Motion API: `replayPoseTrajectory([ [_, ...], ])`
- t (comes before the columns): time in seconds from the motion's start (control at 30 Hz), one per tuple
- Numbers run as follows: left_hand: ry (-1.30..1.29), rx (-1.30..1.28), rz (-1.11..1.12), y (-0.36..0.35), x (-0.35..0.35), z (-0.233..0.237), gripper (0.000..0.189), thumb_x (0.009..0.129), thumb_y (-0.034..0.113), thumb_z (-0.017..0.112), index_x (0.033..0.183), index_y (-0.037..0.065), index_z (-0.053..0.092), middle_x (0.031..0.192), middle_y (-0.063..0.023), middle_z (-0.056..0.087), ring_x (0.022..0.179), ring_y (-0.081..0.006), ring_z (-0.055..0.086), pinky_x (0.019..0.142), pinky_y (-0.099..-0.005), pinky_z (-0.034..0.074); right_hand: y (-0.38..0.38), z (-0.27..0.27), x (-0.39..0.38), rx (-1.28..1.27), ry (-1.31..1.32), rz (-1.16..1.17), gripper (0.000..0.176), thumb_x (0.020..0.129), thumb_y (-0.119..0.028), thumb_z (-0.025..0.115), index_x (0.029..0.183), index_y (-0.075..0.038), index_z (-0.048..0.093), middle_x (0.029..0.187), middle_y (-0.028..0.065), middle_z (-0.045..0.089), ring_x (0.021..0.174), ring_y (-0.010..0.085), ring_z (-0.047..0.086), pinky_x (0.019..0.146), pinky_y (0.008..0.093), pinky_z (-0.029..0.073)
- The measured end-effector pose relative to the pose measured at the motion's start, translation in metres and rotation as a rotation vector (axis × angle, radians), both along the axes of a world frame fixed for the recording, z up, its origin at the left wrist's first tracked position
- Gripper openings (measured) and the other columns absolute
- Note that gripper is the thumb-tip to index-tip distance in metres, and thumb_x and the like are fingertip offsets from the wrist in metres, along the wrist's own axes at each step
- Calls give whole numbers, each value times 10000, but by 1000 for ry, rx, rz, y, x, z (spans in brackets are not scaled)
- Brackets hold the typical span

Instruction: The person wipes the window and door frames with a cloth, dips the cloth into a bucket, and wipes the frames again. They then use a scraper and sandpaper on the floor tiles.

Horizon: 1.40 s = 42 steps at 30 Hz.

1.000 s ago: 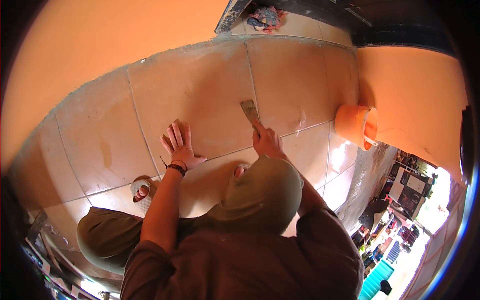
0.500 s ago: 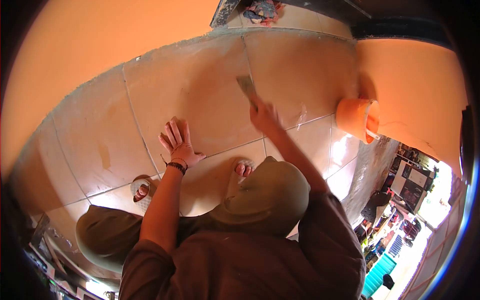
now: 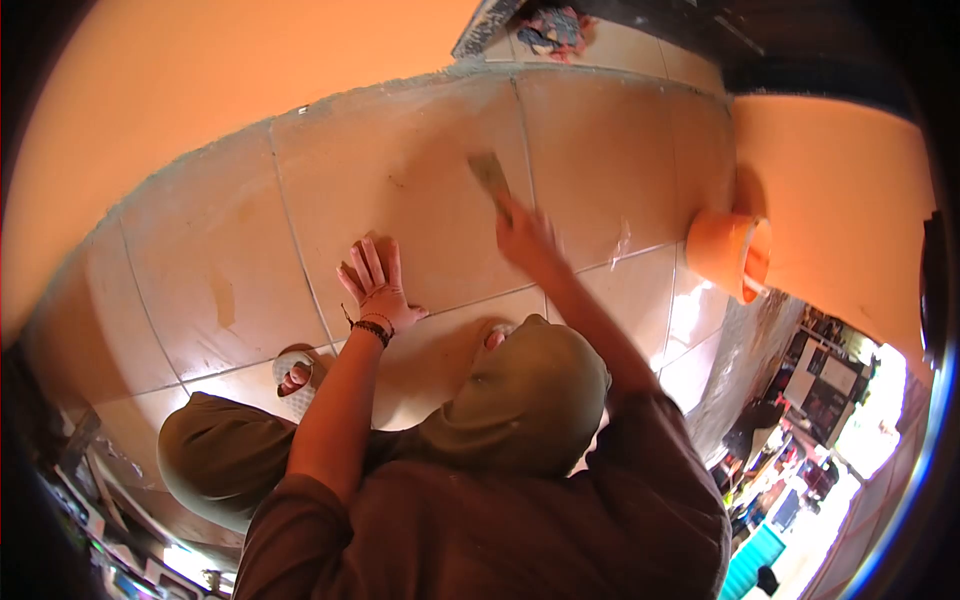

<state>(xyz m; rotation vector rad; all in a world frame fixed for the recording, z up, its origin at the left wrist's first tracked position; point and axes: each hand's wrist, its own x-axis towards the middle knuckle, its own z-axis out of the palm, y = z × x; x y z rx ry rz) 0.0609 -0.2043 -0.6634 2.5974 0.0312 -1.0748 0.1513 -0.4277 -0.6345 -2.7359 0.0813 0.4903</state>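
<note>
My right hand [image 3: 527, 240] is closed around the handle of a scraper [image 3: 489, 176] with a flat, wide blade. Its blade points away from me over a large beige floor tile, left of a grout line, and looks slightly blurred. Fingers spread, my left hand [image 3: 385, 295] lies flat on the same tile [image 3: 440, 215], nearer to my knees. A dark bracelet circles that wrist. Several tile joints run across the floor around both hands.
An orange bucket [image 3: 722, 247] with a pale handle or stick in it stands by the wall at right. A crumpled cloth [image 3: 555, 33] lies in the doorway ahead. The orange wall [image 3: 230, 75] borders the tiles. Assorted household items [image 3: 790, 470] fill the lower right.
The view has shifted, so the floor and bucket appear further right. Against the tiles, my right hand and the scraper have moved left, away from the grout line. My left hand stays planted.
</note>
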Motion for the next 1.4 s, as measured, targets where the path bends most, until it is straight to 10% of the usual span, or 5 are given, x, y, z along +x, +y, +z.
replayPoseTrajectory([
  [0.43, 48, -45, -37, 8, 9, 0, 1239, 582, 439, 767, 1437, 152, -82, 1443, -216, -240, 1323, -399, -238, 972, -656, -130, 4, 12, -51, -71, 119, 21, 421, 826, -222, 519, 1244, -182, 496, 877, 268, 605, 793, 435, 589, 717, 542, 472],
  [0.63, -12, -73, -11, 10, 3, -3, 1241, 570, 415, 774, 1438, 162, -76, 1448, -206, -235, 1329, -389, -232, 984, -645, -125, 53, 8, 124, -8, -228, 47, 290, 825, -222, 500, 1067, -103, 608, 831, 235, 617, 785, 417, 594, 708, 489, 485],
  [0.9, 44, -58, -52, 13, 10, 5, 1222, 580, 375, 763, 1437, 200, -90, 1450, -203, -233, 1336, -380, -220, 996, -637, -113, -11, 15, -107, 56, 304, -117, 492, 864, -319, 467, 1343, -308, 357, 991, 286, 554, 919, 446, 561, 812, 546, 438],
  [1.23, -78, -70, -14, 17, -5, -3, 1210, 573, 408, 770, 1446, 194, -41, 1468, -172, -203, 1350, -359, -194, 1027, -602, -97, 37, 1, 128, -11, -186, 85, 359, 827, -242, 496, 1163, -135, 565, 948, 209, 622, 868, 394, 596, 761, 477, 482],
  [1.4, -106, -112, 0, 17, -2, 1, 1225, 530, 463, 776, 1450, 187, 17, 1472, -178, -184, 1352, -360, -186, 1026, -599, -102, -25, -28, -57, 31, -65, -18, 428, 844, -285, 507, 1270, -289, 470, 966, 224, 585, 896, 408, 571, 724, 555, 452],
])
